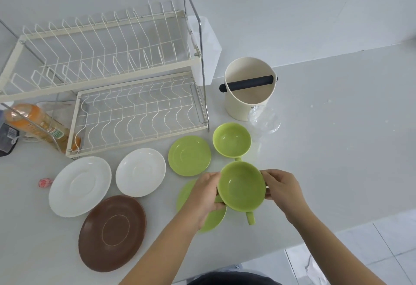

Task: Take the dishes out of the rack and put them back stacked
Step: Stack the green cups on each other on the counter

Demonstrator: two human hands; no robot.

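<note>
Both hands, the left hand [208, 191] and the right hand [281, 186], grip a green cup [242, 186] by its rim, in front of the rack [108, 82], over a green saucer [213, 218].

A two-tier white wire dish rack [108, 70] stands empty on the counter. In front lie two white saucers [80, 186] [140, 172], a brown saucer [112, 231], two green saucers [189, 155] [213, 219] and an upright green cup [231, 139]. A second green cup [242, 186] is held above the nearer green saucer.
</note>
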